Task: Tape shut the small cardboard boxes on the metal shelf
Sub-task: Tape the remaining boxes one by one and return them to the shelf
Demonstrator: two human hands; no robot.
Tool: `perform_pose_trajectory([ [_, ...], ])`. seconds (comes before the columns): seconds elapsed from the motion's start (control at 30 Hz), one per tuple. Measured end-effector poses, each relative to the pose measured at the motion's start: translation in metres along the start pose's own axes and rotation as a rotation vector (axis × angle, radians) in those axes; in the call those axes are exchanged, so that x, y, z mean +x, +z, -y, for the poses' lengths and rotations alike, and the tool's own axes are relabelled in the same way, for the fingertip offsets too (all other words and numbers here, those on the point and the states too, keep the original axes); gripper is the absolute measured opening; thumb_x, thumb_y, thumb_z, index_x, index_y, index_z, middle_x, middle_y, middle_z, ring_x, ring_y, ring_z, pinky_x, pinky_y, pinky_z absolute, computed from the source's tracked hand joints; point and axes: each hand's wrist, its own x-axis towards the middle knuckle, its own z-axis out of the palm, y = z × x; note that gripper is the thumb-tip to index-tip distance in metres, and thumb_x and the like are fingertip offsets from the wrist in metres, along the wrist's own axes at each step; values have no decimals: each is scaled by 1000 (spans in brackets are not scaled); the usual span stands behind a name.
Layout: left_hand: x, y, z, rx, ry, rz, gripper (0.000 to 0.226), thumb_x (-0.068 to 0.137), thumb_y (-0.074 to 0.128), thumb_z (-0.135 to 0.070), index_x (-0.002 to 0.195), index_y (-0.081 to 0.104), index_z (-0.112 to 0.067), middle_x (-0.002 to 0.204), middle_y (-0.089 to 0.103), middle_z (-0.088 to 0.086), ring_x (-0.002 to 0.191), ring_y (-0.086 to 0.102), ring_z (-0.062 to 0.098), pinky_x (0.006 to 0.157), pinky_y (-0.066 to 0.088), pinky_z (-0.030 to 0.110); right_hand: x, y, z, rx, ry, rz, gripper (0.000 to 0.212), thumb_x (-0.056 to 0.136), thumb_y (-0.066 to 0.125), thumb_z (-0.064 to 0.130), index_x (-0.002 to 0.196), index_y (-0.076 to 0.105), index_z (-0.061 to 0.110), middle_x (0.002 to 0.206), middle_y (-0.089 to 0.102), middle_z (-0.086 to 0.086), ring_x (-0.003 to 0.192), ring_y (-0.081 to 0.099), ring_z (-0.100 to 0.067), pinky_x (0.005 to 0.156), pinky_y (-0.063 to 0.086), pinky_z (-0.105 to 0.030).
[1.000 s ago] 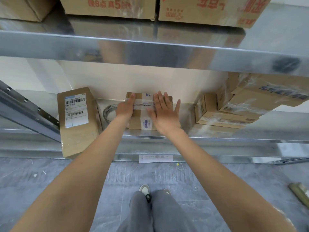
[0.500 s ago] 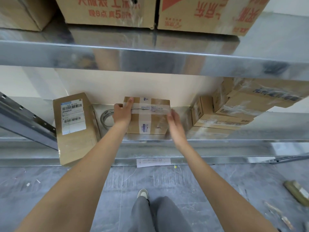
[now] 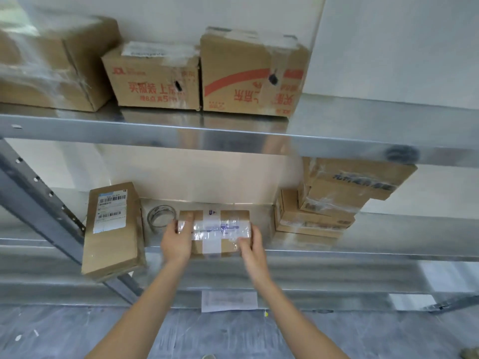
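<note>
Shelving in bright metal carries everything: big printed cartons on the upper level, and on the lower one a labelled box overhanging the front edge at left and a stack of taped boxes at right. Between them sits the small box, crossed by clear tape. A second ago the right hand lay flat on top, smoothing; now it has dropped to the right end, fingers curled round the corner, while the left hand grips the left end with its thumb on the tape. Taping this one looks finished, and I judge it is about to be moved. A tape roll lies just behind the left hand, close enough to be knocked.
</note>
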Motion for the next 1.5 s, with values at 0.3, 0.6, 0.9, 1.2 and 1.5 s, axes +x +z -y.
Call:
perform_pose_trajectory([
  [0.3, -126, -11, -47, -168, 225, -110, 34, 100, 38, -49, 93, 61, -25, 89, 63, -11, 86, 58, 8, 66, 38, 24, -73, -61, 24, 64, -247, -61, 58, 94, 58, 20, 139, 29, 42, 110, 33, 56, 103, 41, 27, 84, 33, 1],
  [0.6, -222, 8, -128, -243, 488, -100, 34, 100, 29, -30, 85, 59, -25, 84, 62, -10, 83, 57, 10, 68, 44, 26, -127, -142, 83, 230, -539, -345, 55, 87, 50, 55, 138, 34, 40, 132, 48, 15, 121, 48, -6, 98, 51, -39],
  [0.9, -279, 20, -206, -411, 799, -195, 38, 95, 23, -44, 88, 59, -35, 88, 64, -16, 83, 58, 1, 70, 48, 29, -140, -212, 171, 276, -809, -476, 47, 89, 48, 52, 129, 46, 28, 113, 58, 16, 97, 56, 10, 70, 45, -1],
  [1.2, -251, 38, -280, -291, 710, 189, 44, 98, 48, -21, 142, 46, -22, 136, 46, 4, 117, 49, 18, 101, 44, 32, -84, -240, 237, 136, -730, -394, 36, 97, 40, 24, 133, 38, 24, 113, 55, 11, 97, 54, 1, 63, 42, -9],
  [1.5, -225, 60, -279, -195, 601, -21, 28, 94, 61, -9, 117, 44, -13, 100, 52, 2, 94, 55, 20, 83, 48, 31, -44, -244, 240, -217, -553, -444, 63, 99, 51, 31, 149, 20, 10, 150, 32, -10, 137, 35, -28, 109, 38, -41],
])
